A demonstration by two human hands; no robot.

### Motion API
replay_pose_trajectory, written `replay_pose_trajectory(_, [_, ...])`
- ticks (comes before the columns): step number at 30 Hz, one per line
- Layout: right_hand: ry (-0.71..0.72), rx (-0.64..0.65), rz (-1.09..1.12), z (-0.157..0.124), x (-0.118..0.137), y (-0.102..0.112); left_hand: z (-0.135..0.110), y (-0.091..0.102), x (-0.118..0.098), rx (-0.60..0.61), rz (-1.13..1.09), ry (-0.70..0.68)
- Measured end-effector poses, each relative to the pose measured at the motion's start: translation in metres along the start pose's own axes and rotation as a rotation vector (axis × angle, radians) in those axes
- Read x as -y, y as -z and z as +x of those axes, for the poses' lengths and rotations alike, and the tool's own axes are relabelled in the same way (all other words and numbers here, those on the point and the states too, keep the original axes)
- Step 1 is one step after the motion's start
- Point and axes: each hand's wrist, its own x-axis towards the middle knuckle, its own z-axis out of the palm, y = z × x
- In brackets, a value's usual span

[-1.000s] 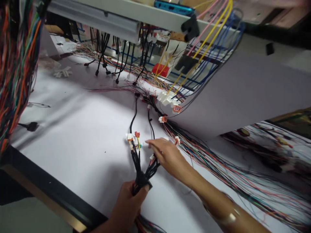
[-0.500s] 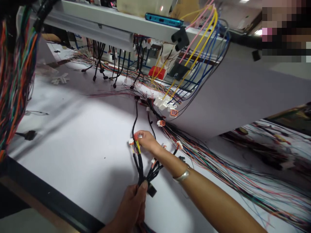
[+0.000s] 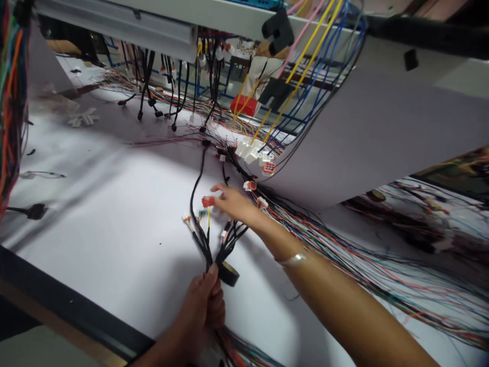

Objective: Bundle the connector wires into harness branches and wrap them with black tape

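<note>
My left hand (image 3: 202,306) is closed around the trunk of a black taped wire harness (image 3: 208,244) at the near edge of the white table (image 3: 114,224). A roll of black tape (image 3: 229,273) lies against that trunk, just above my thumb. The harness fans out into short branches with small white and red connectors. My right hand (image 3: 234,203) reaches across from the right and pinches a red connector (image 3: 208,201) at the end of a yellow wire. A silver bracelet (image 3: 294,260) sits on that wrist.
A thick stream of coloured loose wires (image 3: 362,275) runs along the table to the right. White and orange connectors (image 3: 254,153) lie further back. Yellow, blue and pink wires (image 3: 305,56) hang from a grey overhead rail (image 3: 126,23). A multicoloured bundle (image 3: 11,102) hangs at left.
My right hand has moved from the branches on the right to the red connector and taken hold of it. The whole view has shifted slightly left and down; the tape roll now shows.
</note>
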Motion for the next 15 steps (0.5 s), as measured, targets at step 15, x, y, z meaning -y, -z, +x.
replay_pose_trajectory(15, [0.092, 0.26, -0.179, -0.203, -0.091, -0.059, -0.001, -0.023, -0.015, -0.047, -0.352, -0.236])
